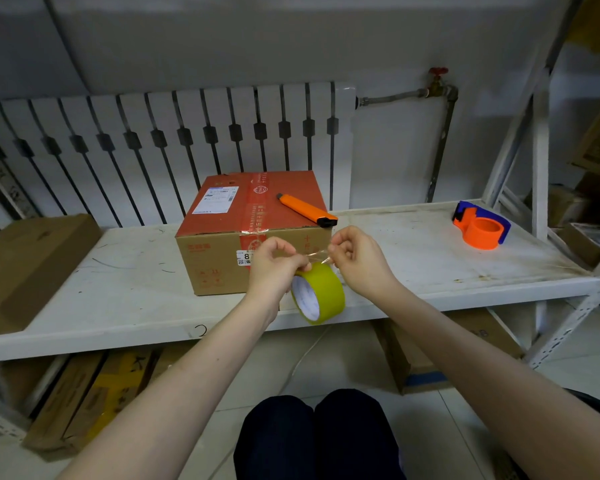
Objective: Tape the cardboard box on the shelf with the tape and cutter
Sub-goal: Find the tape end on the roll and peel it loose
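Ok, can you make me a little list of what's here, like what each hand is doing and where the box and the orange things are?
left hand: holds the tape roll, pinching at its top
right hand: pinches the clear tape end pulled off the roll
cardboard box: sits on the shelf, flaps closed, red tape along the top
cutter: orange, lies on top of the box, untouched
tape dispenser: orange and blue, on the shelf at the right, apart from the box
flat cardboard: lies on the shelf at the left

Orange tape dispenser point(481, 226) on shelf's right, flat carton point(28, 268) at left, radiator point(174, 133) behind
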